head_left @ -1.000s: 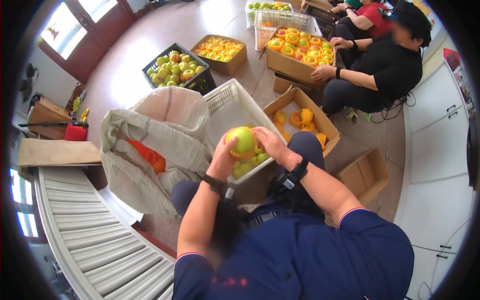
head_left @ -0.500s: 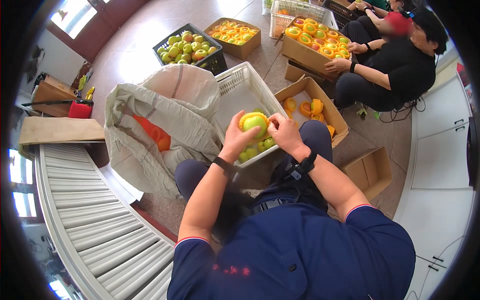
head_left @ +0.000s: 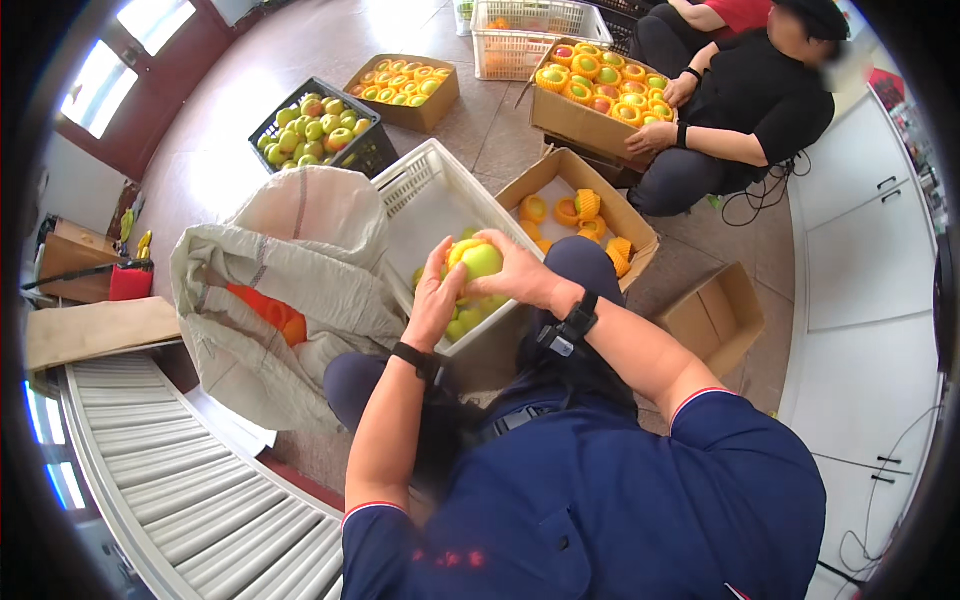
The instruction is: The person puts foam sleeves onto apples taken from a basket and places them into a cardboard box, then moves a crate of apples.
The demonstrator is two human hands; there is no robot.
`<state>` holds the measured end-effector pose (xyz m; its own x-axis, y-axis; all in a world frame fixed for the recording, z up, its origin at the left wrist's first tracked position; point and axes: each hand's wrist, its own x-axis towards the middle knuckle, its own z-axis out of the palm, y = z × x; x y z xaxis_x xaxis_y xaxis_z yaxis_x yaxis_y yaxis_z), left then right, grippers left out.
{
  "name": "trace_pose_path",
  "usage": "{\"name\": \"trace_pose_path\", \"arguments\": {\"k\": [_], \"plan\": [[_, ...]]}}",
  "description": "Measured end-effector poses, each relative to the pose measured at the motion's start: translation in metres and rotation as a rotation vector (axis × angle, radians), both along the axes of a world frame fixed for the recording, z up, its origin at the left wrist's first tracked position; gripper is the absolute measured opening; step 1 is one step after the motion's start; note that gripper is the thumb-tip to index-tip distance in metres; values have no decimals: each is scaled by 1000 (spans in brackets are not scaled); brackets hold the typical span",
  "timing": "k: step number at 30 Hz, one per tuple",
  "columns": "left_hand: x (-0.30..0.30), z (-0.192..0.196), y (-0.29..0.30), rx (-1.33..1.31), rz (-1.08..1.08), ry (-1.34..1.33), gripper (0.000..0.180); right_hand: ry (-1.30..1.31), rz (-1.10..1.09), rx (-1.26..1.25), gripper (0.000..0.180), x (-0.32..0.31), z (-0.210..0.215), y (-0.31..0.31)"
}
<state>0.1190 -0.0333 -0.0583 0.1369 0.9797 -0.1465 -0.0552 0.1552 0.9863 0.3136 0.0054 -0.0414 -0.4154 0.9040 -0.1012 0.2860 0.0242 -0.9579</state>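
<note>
Between my two hands, over the white plastic crate [head_left: 497, 213], is a green apple [head_left: 483, 263] partly wrapped in a yellow foam net [head_left: 461, 250]. My left hand [head_left: 432, 305] grips it from the left and below. On the other side my right hand [head_left: 527, 275] curls round the apple and its net. More green apples [head_left: 462, 326] lie at the near end of the crate. To its right stands an open cardboard box [head_left: 646, 232] holding several orange-netted fruits [head_left: 588, 204]. A white woven sack [head_left: 240, 345] at my left has orange foam nets [head_left: 292, 325] in its mouth.
A black crate of apples [head_left: 368, 150] and a carton of netted apples [head_left: 432, 112] stand at the far left. At the far right, a person in black [head_left: 745, 125] holds a full carton [head_left: 570, 118]. An open carton [head_left: 735, 325] sits right; a slatted white panel [head_left: 190, 460] runs left.
My right hand has gone from pinching the net's edge to wrapping round the apple. The apple has turned in my hands. The whole view has shifted, with the scene sliding left.
</note>
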Motion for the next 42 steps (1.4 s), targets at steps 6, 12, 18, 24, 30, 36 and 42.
{"name": "trace_pose_path", "arguments": {"k": [6, 12, 18, 24, 30, 36, 42], "plan": [[-12, -4, 11, -60, 215, 93, 55, 182, -338, 64, 73, 74, 12, 68], [-12, -12, 17, -264, 344, 4, 42, -411, -437, -75, 86, 199, -97, 94], [-30, 28, 25, -388, 371, -240, 31, -811, -274, -261, 80, 246, -191, 51], [-88, 84, 34, -396, 443, -266, 29, -955, -167, -300, 77, 232, -171, 66], [-146, 71, 1, -328, 111, 345, 20, -741, 1, -277, 72, 164, -44, 123], [-142, 78, -5, 204, -515, 1097, 32, -720, 21, -57, 56, 124, 1, 76], [-143, 68, 23, 183, -555, 951, 27, -789, -68, -176, 63, 113, 40, 56]]}}
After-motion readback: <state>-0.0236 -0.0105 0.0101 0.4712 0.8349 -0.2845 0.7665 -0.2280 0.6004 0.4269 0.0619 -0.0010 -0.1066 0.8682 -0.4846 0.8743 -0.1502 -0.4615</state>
